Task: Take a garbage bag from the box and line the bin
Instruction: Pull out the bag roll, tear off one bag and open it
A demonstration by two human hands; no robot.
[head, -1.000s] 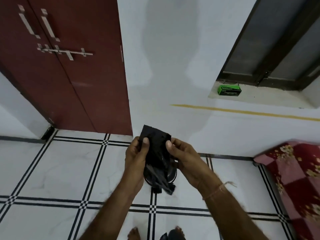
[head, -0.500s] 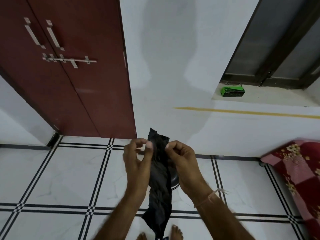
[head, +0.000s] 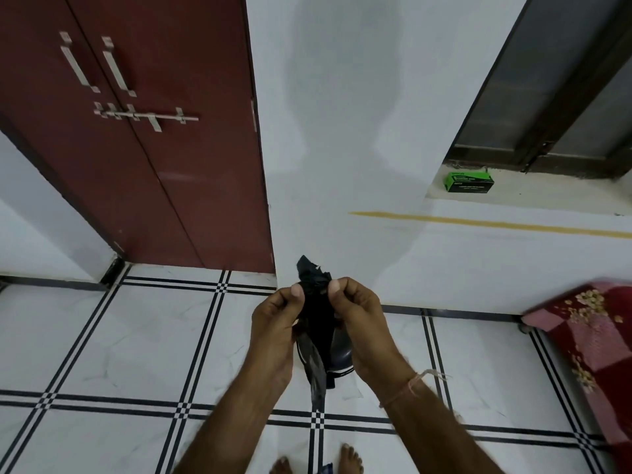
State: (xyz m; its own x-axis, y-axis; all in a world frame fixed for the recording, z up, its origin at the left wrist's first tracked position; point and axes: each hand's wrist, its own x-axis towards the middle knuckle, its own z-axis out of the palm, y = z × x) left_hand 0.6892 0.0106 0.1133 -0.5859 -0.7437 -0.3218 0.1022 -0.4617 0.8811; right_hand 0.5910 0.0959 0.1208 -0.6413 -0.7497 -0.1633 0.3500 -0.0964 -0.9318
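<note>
You stand on a white tiled floor (head: 102,336) crossed with black double lines, which fills the lower half of the frame. A dark red double door (head: 147,131) takes the upper left, with a plain white wall (head: 342,131) at centre. In the upper right a dark window frame sits over a ledge (head: 547,196), and the green garbage-bag box (head: 469,182) rests there, well apart from you; by the look of things the bag is already out of it. A red patterned cloth (head: 595,340) covers something at the right edge.

Low in the centre, directly under your hands and mostly hidden by them, a dark round bin (head: 342,354) stands on the floor. Only part of its rim and side shows, and it appears unlined. You have likely placed yourself over it so the bag can drop straight in once opened.

Your left hand (head: 277,323) and right hand (head: 359,319) are both closed in a pinch on the black garbage bag (head: 316,319), thumbs pressed against fingers at its top edge. The two pinches sit just beside each other, which suits rubbing the layers apart to find the mouth. The rest of the bag hangs down, crumpled and narrow, between your wrists and in front of the bin. A thin thread band (head: 410,388) circles your right wrist. The mouth looks unopened, so I judge the lining step has yet to begin.
</note>
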